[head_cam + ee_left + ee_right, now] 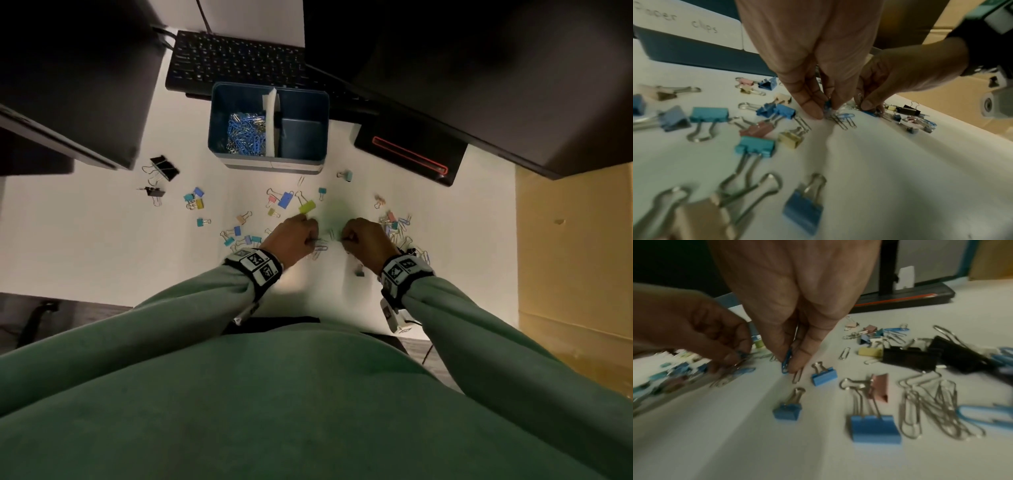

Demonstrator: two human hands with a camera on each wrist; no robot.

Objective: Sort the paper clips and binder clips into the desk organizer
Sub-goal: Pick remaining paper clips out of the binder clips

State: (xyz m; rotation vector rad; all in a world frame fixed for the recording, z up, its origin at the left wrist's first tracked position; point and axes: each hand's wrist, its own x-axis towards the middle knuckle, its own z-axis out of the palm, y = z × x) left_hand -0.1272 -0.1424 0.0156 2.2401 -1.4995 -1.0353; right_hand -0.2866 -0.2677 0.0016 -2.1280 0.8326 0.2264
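The blue desk organizer (219,137) stands at the back; its left compartment holds a heap of paper clips (245,133), and the right compartment (301,137) looks empty. Both hands work side by side on the white desk. My left hand (826,108) pinches a small bunch of blue and silver paper clips (827,104) against the desk. My right hand (788,363) pinches a blue paper clip (786,361) upright. Coloured binder clips (286,200) lie scattered around both hands. Loose silver paper clips (931,408) lie to the right.
A black keyboard (236,61) sits behind the organizer, and a monitor base (407,154) stands at the back right. Black binder clips (164,168) lie far left, with more (920,356) near the right hand. The organizer front bears a "Paper clips" label (694,24).
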